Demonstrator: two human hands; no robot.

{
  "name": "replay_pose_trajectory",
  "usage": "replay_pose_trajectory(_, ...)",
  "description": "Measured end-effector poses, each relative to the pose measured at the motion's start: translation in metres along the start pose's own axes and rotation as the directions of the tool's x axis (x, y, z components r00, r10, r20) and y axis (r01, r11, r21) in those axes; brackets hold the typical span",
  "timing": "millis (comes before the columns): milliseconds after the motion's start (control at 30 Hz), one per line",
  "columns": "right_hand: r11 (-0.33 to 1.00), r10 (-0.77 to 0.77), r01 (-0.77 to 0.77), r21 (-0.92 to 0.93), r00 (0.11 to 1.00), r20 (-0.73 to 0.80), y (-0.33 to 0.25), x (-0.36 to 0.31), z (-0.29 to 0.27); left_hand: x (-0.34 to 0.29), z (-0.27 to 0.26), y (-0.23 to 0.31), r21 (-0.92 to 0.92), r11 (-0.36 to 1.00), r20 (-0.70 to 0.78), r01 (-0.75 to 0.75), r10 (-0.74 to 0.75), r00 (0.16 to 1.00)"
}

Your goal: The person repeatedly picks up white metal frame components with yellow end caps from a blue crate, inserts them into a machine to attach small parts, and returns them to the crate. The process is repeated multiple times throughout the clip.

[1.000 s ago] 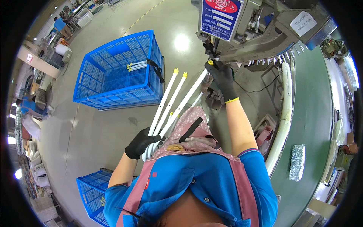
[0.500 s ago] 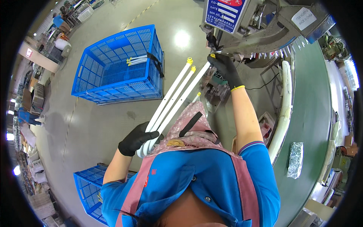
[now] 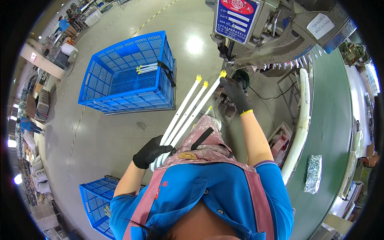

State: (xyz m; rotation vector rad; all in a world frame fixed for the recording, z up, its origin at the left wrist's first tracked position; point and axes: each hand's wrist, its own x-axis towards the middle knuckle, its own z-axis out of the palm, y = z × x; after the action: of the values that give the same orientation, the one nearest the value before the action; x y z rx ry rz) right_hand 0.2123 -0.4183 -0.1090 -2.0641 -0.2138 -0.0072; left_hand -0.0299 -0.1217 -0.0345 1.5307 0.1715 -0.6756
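My left hand (image 3: 150, 154), in a black glove, is wrapped round the lower ends of a bundle of white tubes (image 3: 185, 117). They slant up and to the right, with yellow fittings at their far ends. The rightmost tube stands a little apart from the others. My right hand (image 3: 237, 95), also gloved in black, closes on that tube just below its yellow tip (image 3: 223, 74). Another yellow tip (image 3: 209, 108) shows lower down, beside the pink apron (image 3: 206, 128). A grey machine (image 3: 256, 52) with a blue label plate is just beyond my right hand.
A large blue crate (image 3: 128, 103) with a few white tubes (image 3: 147, 68) stands on the floor at the left. A second blue crate (image 3: 94, 200) is at lower left. Along the right runs a green bench (image 3: 330, 120) bearing a silvery packet (image 3: 313, 174). A padded white tube (image 3: 302, 116) edges it.
My right hand and the rightmost tube's tip have come back toward me, away from the machine head. My left hand has shifted slightly right with the bundle. The view has moved a little.
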Motion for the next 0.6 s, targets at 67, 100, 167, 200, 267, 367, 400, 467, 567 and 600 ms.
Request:
replay_pose_trajectory(67,1.000,-0.011,0.011,0.006,1.000,0.005,0.008,-0.017,0.003,0.000,-0.001,0.000,-0.028,1.000,-0.002,0.011,-0.011,1.000)
replay_pose_trajectory(100,0.998,-0.054,0.054,0.011,0.999,-0.001,0.013,-0.023,0.004,0.000,-0.002,0.000,-0.048,0.998,-0.003,0.040,-0.040,0.999)
replay_pose_trajectory(167,0.997,-0.058,0.056,0.059,0.998,0.029,0.025,-0.035,0.005,0.000,-0.003,-0.001,-0.072,0.997,0.001,0.002,-0.002,1.000)
replay_pose_trajectory(200,0.998,-0.045,0.043,0.038,0.998,0.048,0.033,-0.040,0.005,0.001,-0.003,-0.002,-0.097,0.995,-0.006,0.012,-0.013,1.000)
replay_pose_trajectory(267,0.995,-0.095,0.094,0.026,0.995,0.028,0.049,-0.048,0.009,0.000,-0.003,-0.004,-0.101,0.995,-0.003,-0.012,0.012,1.000)
replay_pose_trajectory(367,0.984,-0.122,0.108,0.138,0.987,0.101,0.068,-0.060,0.017,0.000,-0.002,-0.008,-0.058,0.996,-0.077,-0.065,0.060,0.995)
replay_pose_trajectory(400,0.977,-0.211,0.204,0.066,0.971,0.111,0.073,-0.064,0.020,-0.003,-0.002,-0.010,-0.108,0.992,-0.069,-0.069,0.062,0.996)
replay_pose_trajectory(467,0.974,-0.205,0.193,0.120,0.974,0.095,0.078,-0.074,0.020,-0.004,-0.003,-0.011,-0.119,0.989,-0.049,-0.086,0.081,0.996)
replay_pose_trajectory(567,0.972,-0.211,0.191,0.138,0.967,0.145,0.079,-0.085,0.020,-0.005,-0.005,-0.010,-0.098,0.994,0.030,-0.048,0.051,0.998)
replay_pose_trajectory(600,0.980,-0.135,0.100,0.174,0.969,0.207,0.077,-0.084,0.021,-0.006,-0.006,-0.008,-0.113,0.989,0.027,-0.092,0.095,0.995)
